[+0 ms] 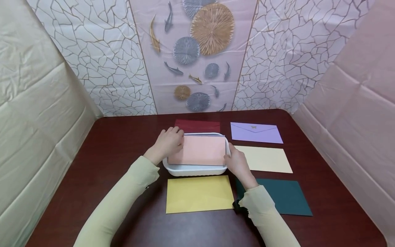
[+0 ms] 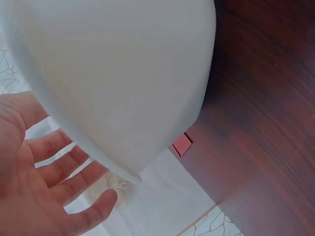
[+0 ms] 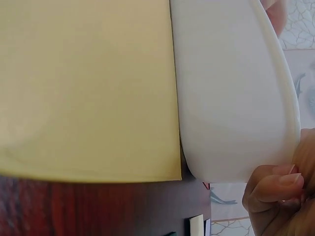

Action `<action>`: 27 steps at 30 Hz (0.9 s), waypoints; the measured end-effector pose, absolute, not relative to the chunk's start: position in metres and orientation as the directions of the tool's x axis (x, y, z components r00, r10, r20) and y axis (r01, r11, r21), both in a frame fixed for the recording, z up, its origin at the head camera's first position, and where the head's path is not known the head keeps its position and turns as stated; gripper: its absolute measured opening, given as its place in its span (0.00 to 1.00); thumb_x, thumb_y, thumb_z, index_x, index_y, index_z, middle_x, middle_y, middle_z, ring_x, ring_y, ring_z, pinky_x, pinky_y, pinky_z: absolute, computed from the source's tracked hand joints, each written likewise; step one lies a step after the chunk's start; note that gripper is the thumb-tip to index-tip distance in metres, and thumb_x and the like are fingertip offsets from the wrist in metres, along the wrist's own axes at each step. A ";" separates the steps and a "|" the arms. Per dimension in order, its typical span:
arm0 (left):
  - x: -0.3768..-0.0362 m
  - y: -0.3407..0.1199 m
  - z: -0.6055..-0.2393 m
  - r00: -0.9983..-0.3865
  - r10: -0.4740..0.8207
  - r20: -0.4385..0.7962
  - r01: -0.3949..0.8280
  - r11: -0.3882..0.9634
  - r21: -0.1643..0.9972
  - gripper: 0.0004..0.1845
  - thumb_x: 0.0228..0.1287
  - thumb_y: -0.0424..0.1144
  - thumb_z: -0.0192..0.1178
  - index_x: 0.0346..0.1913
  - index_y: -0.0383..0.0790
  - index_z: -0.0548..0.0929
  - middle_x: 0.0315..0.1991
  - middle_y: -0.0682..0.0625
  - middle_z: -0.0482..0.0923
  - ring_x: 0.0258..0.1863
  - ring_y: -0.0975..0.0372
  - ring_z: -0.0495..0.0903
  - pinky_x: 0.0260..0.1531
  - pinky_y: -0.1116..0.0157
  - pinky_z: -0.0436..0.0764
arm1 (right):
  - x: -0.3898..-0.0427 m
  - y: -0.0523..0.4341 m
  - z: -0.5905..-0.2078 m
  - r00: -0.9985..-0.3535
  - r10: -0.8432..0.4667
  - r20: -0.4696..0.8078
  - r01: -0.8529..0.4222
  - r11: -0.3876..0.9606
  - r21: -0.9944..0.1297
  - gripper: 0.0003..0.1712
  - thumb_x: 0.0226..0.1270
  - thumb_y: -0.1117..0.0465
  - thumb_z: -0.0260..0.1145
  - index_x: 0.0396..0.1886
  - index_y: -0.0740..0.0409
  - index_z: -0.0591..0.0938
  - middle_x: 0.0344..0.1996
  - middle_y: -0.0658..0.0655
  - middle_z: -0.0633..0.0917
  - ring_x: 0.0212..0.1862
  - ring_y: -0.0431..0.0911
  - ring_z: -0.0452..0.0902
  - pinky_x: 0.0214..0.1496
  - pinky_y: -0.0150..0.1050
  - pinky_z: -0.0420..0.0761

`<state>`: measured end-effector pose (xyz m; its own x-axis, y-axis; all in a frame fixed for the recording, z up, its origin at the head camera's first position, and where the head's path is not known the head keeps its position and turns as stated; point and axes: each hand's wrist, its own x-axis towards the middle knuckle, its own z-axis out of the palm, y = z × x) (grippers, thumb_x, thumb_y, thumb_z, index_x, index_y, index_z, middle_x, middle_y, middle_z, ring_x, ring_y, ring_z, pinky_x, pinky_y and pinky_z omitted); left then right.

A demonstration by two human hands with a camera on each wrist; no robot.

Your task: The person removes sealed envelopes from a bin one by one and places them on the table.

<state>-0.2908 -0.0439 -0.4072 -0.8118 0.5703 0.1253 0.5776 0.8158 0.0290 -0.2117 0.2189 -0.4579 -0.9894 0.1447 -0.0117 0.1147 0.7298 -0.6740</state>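
pink envelope (image 1: 199,150) between both hands

No writing, label or number can be read on any envelope, the tray or the walls

Dark wooden table (image 1: 117,144) bearing five flat envelopes: a maroon envelope (image 1: 197,125) at centre, a lilac envelope (image 1: 256,132) to its right, a cream envelope (image 1: 265,159) just below that, a dark green envelope (image 1: 287,197) at lower right, and a yellow envelope (image 1: 199,193) at lower centre. Backdrop (image 1: 197,58) printed with fish and round leaves fills the upper frame.
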 end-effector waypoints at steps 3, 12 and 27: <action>-0.292 -0.041 -0.407 -0.813 0.573 0.105 0.578 0.815 0.025 0.16 0.66 0.40 0.65 0.52 0.38 0.79 0.48 0.43 0.76 0.51 0.50 0.75 0.47 0.48 0.75 | -0.211 0.219 -0.458 -0.989 0.147 -0.013 0.116 0.720 -0.685 0.34 0.74 0.67 0.54 0.76 0.69 0.59 0.63 0.72 0.76 0.38 0.54 0.79 0.23 0.35 0.72; -0.295 -0.034 -0.410 -0.821 0.568 0.060 0.570 0.821 0.039 0.18 0.65 0.41 0.65 0.54 0.37 0.77 0.49 0.43 0.75 0.52 0.50 0.74 0.49 0.48 0.76 | -0.211 0.218 -0.459 -0.988 0.151 -0.038 0.133 0.689 -0.712 0.34 0.75 0.66 0.54 0.77 0.69 0.58 0.65 0.72 0.74 0.35 0.53 0.78 0.25 0.36 0.72; -0.294 -0.024 -0.407 -0.829 0.559 -0.018 0.554 0.824 0.119 0.20 0.63 0.43 0.67 0.53 0.38 0.76 0.53 0.43 0.75 0.57 0.51 0.71 0.53 0.48 0.75 | -0.208 0.218 -0.460 -0.986 0.169 0.003 0.113 0.673 -0.731 0.32 0.73 0.66 0.55 0.75 0.67 0.64 0.61 0.71 0.78 0.42 0.56 0.79 0.27 0.36 0.75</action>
